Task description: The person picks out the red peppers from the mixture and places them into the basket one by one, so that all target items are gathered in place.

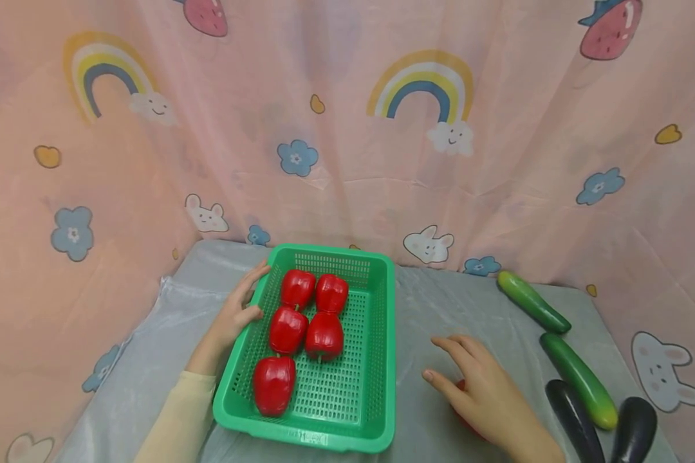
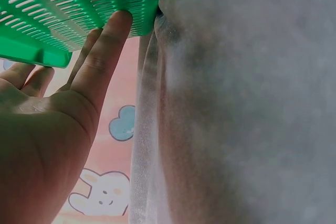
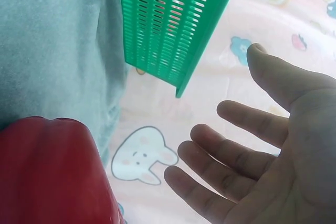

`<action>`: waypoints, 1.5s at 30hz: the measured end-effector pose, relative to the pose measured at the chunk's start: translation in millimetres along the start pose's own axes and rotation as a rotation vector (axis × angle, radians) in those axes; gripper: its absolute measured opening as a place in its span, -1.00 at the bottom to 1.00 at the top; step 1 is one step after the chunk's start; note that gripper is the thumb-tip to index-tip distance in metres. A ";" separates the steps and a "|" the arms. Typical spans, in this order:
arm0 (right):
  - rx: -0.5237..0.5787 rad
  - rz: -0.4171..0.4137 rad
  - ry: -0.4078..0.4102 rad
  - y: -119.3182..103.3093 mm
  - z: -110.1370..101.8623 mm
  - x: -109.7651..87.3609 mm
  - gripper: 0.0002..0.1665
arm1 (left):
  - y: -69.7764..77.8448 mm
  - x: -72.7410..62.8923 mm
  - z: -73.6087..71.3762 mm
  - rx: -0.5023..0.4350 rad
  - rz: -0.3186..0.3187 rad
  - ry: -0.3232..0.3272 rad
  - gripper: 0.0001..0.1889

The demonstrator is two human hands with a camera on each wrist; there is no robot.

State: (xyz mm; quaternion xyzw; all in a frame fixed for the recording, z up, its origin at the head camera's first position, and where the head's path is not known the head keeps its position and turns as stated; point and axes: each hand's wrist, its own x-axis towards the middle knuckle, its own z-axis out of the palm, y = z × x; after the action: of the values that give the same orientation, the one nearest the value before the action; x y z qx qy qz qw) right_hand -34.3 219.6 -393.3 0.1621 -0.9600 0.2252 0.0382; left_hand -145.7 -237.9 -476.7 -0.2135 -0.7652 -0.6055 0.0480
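A green plastic basket (image 1: 390,360) with slotted walls stands on the cloth and holds several red bell peppers (image 1: 288,329). At its left side my left hand (image 1: 231,325) touches the outer wall, its fingers extended in the left wrist view. To the right of the basket, my right hand (image 1: 489,395) hovers with fingers spread and nothing in its grasp. Below it lies another red bell pepper (image 3: 52,174), mostly hidden by the hand in the head view. In the right wrist view a gap separates the palm from that pepper.
Two green cucumber-like vegetables (image 1: 579,379) and two dark eggplants (image 1: 634,431) lie at the right side of the grey cloth (image 1: 440,308). A pink patterned curtain (image 1: 347,161) hangs behind and along both sides.
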 end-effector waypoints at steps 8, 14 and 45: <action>0.002 0.064 -0.028 -0.2 -0.6 -1.4 -0.28 | 2.5 0.1 0.7 -0.005 0.001 0.005 -0.11; 0.006 0.074 -0.012 4.1 0.9 -4.6 -0.31 | 1.9 0.3 0.2 -0.015 -0.003 0.006 -0.10; 0.004 0.198 -0.127 29.5 1.4 -22.8 -0.24 | 0.1 -0.3 0.7 -0.025 -0.015 0.002 -0.12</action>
State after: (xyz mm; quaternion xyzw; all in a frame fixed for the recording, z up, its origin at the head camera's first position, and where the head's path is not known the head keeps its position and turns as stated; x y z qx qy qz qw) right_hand -22.5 250.6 -410.3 0.0805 -0.9714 0.2190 -0.0452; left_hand -145.3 -237.3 -476.9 -0.2079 -0.7590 -0.6156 0.0413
